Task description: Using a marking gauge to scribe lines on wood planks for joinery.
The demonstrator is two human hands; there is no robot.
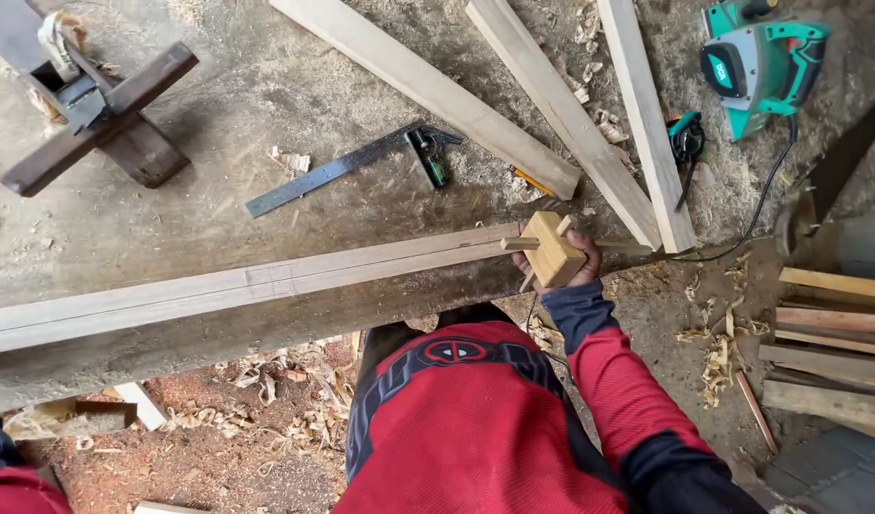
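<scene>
1. a dark rectangular label with pale lettering (719, 69) sits on the side of the green and grey electric planer (763, 63), top right on the sawdust-covered bench.
2. no packages, signs or screens show.

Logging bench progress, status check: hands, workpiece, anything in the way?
Right hand grips wooden marking gauge against long timber. Left hand out of view. Nothing blocking the gauge; steel square lies apart.
</scene>
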